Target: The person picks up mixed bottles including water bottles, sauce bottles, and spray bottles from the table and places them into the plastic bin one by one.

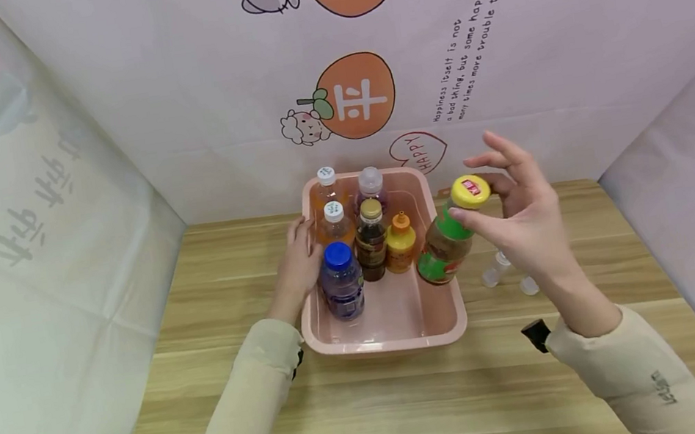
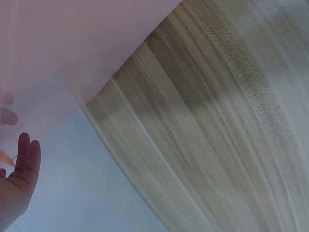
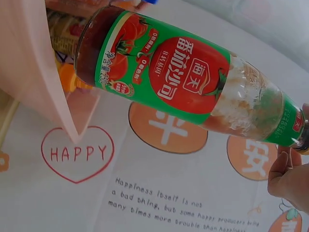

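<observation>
My right hand (image 1: 530, 217) pinches a ketchup bottle (image 1: 448, 244) by its neck, just below the yellow cap. The bottle, green and red labelled (image 3: 159, 72) in the right wrist view, tilts with its base over the right side of a pink plastic tub (image 1: 392, 346). At the tub's left side rests my left hand (image 1: 296, 265), fingers at the rim; the left wrist view shows its fingers extended. Inside the tub stand a blue-capped bottle (image 1: 343, 288), a dark sauce bottle (image 1: 371, 243), a yellow squeeze bottle (image 1: 401, 245) and, behind, bottles with white and clear caps.
Small clear containers (image 1: 495, 270) lie on the wooden table (image 1: 402, 417) right of the tub, partly behind my right hand. A printed cloth wall (image 1: 207, 118) rises close behind the tub, with more cloth at both sides.
</observation>
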Tool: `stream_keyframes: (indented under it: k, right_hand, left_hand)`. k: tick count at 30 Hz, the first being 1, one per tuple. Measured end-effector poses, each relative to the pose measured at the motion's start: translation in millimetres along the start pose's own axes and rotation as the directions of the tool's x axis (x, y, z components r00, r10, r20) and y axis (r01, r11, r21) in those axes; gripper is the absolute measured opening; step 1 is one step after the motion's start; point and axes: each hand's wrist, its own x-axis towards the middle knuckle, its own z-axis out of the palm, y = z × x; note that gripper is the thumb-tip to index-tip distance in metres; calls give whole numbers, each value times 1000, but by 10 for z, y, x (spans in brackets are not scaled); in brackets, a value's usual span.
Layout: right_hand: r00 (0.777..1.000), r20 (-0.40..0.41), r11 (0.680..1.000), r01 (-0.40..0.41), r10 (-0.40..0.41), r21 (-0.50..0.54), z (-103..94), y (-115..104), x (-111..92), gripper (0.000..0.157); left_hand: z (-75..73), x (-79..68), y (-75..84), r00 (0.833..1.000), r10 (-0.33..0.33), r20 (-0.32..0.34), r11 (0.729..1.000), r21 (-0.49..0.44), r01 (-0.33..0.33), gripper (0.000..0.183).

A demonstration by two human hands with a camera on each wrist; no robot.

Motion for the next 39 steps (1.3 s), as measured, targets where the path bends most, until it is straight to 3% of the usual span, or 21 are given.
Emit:
stream_keyframes:
  k: [4,9,15,18,23,33,39]
  right_hand:
    - [996,21,986,-82,86,-147,97,60,2,85]
    - [974,56,925,-192,222,-329,188,140,0,90]
    - [952,111,855,-199,284,-480,264,265,-1,90]
    - [942,128,835,-206,310,-511,302,342,-2,89]
    - [922,170,831,-218,347,-512,361,512,2,95]
    - [914,242,832,-156,327,-533,512,814,-45,90]
    - [899,253,793,-148,356,-592,591,934,-106,89]
  left_hand:
    - [8,2,-3,1000,5,-8,1000,-4,-5,52]
    - [15,4,-7,1000,16,-15,1000,-3,-16,52]
    - [14,6,-5,1000,17,-13,1000,-6,-18,53]
    - [11,6,-2,1000,11,-11,1000,-6,-11,53]
    - [7,9,4,1000,-4,-5,1000,-6,4,52]
    - [-7,-4,15,1000,-10,2,1000,-10,10,52]
    - [-8,-5,13,1000,-8,2,1000,-7,8,52]
